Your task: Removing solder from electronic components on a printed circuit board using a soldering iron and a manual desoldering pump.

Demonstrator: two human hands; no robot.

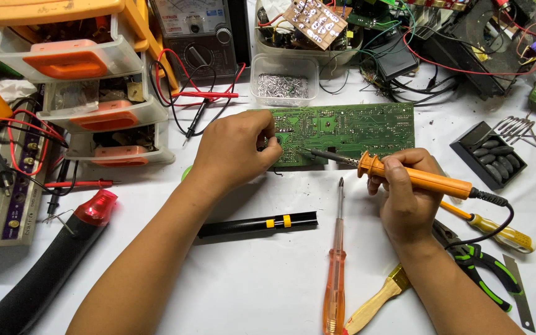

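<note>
Board: green circuit board point(348, 131) lies flat, centre of frame.
Left hand point(234, 152): closed, pinching the board's left edge — should keep it steady.
Right hand point(407, 192): grips the orange soldering iron point(404, 175), tip on the board — best held briefly.

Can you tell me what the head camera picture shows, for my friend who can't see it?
A person's right hand holds an orange soldering iron with its tip on a green circuit board, which the left hand grips at its near left edge. On the white table in front lie a black tube with yellow bands, an orange screwdriver, a brush and green-handled pliers.
</note>
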